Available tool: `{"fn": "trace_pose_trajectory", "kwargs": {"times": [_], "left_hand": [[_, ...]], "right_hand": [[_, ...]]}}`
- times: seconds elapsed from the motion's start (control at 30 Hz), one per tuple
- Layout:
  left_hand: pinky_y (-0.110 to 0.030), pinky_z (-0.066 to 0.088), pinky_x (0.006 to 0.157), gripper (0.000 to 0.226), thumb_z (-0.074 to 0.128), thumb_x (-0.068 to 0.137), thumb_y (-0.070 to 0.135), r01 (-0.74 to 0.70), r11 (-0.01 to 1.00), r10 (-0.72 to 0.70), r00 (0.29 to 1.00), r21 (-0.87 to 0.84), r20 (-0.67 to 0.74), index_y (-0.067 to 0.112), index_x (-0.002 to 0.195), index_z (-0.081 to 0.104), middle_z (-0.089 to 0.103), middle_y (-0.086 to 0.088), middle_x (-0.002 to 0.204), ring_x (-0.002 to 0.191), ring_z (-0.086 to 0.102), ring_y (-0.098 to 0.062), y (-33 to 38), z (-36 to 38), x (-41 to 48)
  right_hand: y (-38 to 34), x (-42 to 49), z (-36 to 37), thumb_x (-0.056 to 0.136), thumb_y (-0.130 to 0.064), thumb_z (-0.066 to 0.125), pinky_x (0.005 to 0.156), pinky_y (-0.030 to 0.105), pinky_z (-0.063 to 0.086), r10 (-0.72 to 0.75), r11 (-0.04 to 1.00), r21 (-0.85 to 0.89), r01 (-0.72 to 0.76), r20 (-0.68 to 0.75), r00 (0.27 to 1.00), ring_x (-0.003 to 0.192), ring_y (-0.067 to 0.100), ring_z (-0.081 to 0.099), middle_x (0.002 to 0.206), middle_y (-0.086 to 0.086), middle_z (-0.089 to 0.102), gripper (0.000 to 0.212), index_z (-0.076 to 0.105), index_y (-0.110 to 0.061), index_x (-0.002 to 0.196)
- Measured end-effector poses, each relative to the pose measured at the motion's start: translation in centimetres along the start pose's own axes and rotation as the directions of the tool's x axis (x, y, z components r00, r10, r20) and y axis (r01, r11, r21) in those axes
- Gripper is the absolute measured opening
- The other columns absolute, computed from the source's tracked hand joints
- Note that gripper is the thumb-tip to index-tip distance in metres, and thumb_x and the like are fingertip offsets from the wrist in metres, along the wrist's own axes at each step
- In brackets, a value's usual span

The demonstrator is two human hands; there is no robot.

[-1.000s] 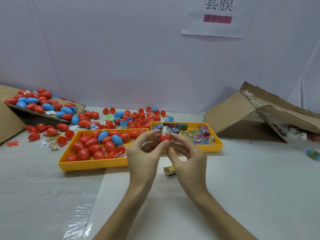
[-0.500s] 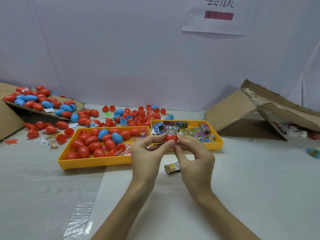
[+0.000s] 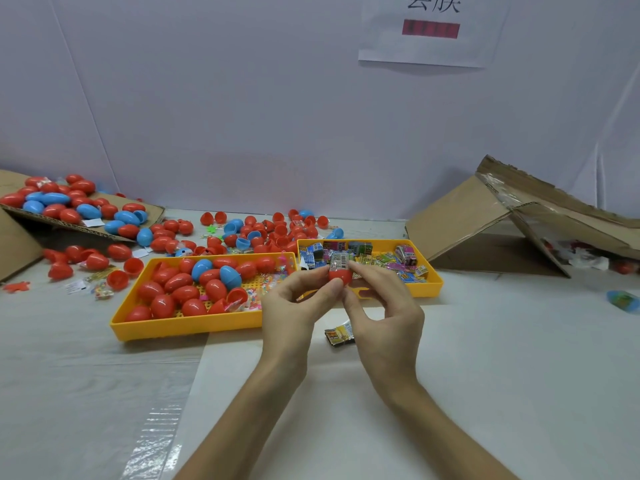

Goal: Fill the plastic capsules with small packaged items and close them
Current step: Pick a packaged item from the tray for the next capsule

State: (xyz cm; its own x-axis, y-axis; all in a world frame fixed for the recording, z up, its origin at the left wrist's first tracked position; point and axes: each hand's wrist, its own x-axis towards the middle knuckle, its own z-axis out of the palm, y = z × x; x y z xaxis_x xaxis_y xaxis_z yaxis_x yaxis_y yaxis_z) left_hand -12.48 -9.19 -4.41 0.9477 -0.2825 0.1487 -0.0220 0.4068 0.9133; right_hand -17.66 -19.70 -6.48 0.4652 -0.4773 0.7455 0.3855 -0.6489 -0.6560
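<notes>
Red capsule half (image 3: pixel 341 278) up in both hands, packet (image 3: pixel 339 260) poking out of its top!
The left hand (image 3: pixel 294 306) and the right hand (image 3: pixel 384 313) each pinch it between thumb and fingertips, just in front of the two trays. Under the hands, a loose packet (image 3: pixel 339 336) lies on the white table (image 3: pixel 485 358). The left tray (image 3: pixel 187 329), yellow, holds red and blue capsules; the right tray (image 3: pixel 434 284), also yellow, holds packets. Scattered capsules (image 3: pixel 277 233) lie back by the wall, and an opened cardboard box (image 3: pixel 460 223) lies off right.
</notes>
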Motion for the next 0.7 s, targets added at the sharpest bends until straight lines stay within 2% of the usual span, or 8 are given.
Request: {"fn": "trace_pose_trajectory", "kwargs": {"times": [0.1, 0.2, 0.37, 0.53, 0.63, 0.7], "left_hand": [[-0.031, 0.061, 0.084, 0.033, 0.080, 0.078, 0.013, 0.065, 0.998, -0.064, 0.997, -0.019, 0.036, 0.021, 0.109, 0.075, 0.078, -0.002, 0.095, 0.095, 0.076, -0.018, -0.16, -0.10, -0.01], [-0.035, 0.061, 0.087, 0.029, 0.078, 0.082, 0.009, 0.080, 0.997, -0.079, 0.996, -0.022, 0.043, 0.017, 0.109, 0.075, 0.079, -0.002, 0.101, 0.100, 0.075, -0.020, -0.36, -0.07, -0.11], [-0.028, 0.061, 0.080, 0.029, 0.078, 0.080, 0.007, 0.132, 0.987, -0.127, 0.991, -0.096, 0.052, 0.013, 0.108, 0.074, 0.079, -0.007, 0.102, 0.098, 0.075, -0.024, -0.44, -0.03, -0.25], [-0.026, 0.060, 0.080, 0.035, 0.078, 0.074, 0.011, 0.178, 0.970, -0.167, 0.983, -0.167, 0.080, 0.010, 0.109, 0.073, 0.078, -0.010, 0.106, 0.102, 0.075, -0.024, -0.44, -0.07, -0.30], [-0.029, 0.060, 0.087, 0.036, 0.072, 0.084, 0.009, 0.270, 0.928, -0.233, 0.958, -0.257, 0.166, 0.004, 0.119, 0.069, 0.075, -0.014, 0.115, 0.109, 0.072, -0.026, -0.17, -0.10, -0.20], [-0.030, 0.059, 0.091, 0.038, 0.069, 0.089, 0.016, 0.335, 0.886, -0.264, 0.933, -0.320, 0.244, 0.002, 0.124, 0.066, 0.072, -0.016, 0.120, 0.114, 0.070, -0.025, 0.13, -0.19, -0.15]], "right_hand": [[0.07, 0.08, 0.03, 0.082, -0.004, 0.080, 0.091, 0.022, 0.054, -0.033, 0.998, -0.048, 0.034, 0.017, 0.999, 0.108, 0.008, 0.064, 0.113, -0.006, 0.068, 0.042, 0.072, -0.014, 0.123], [0.39, 0.08, -0.11, 0.080, -0.001, 0.081, 0.093, 0.011, 0.046, -0.089, 0.990, -0.113, 0.088, -0.004, 0.996, 0.106, -0.001, 0.061, 0.109, -0.004, 0.068, 0.040, 0.074, -0.009, 0.118], [0.79, -0.05, -0.22, 0.079, 0.001, 0.081, 0.089, 0.010, 0.047, -0.112, 0.985, -0.132, 0.109, -0.020, 0.993, 0.101, 0.001, 0.063, 0.103, -0.001, 0.068, 0.034, 0.076, -0.007, 0.112], [0.85, -0.12, -0.13, 0.081, 0.000, 0.078, 0.090, 0.009, 0.046, -0.141, 0.981, -0.136, 0.138, -0.018, 0.990, 0.102, -0.004, 0.061, 0.102, -0.002, 0.067, 0.031, 0.076, -0.006, 0.112], [0.81, 0.08, -0.06, 0.082, 0.003, 0.078, 0.094, 0.012, 0.046, -0.160, 0.974, -0.164, 0.158, -0.001, 0.987, 0.107, 0.000, 0.061, 0.108, -0.002, 0.067, 0.037, 0.075, -0.009, 0.117], [0.79, 0.22, -0.08, 0.081, 0.007, 0.078, 0.096, 0.013, 0.045, -0.182, 0.969, -0.166, 0.181, 0.012, 0.983, 0.109, 0.001, 0.061, 0.112, -0.003, 0.067, 0.040, 0.074, -0.009, 0.118]]}}
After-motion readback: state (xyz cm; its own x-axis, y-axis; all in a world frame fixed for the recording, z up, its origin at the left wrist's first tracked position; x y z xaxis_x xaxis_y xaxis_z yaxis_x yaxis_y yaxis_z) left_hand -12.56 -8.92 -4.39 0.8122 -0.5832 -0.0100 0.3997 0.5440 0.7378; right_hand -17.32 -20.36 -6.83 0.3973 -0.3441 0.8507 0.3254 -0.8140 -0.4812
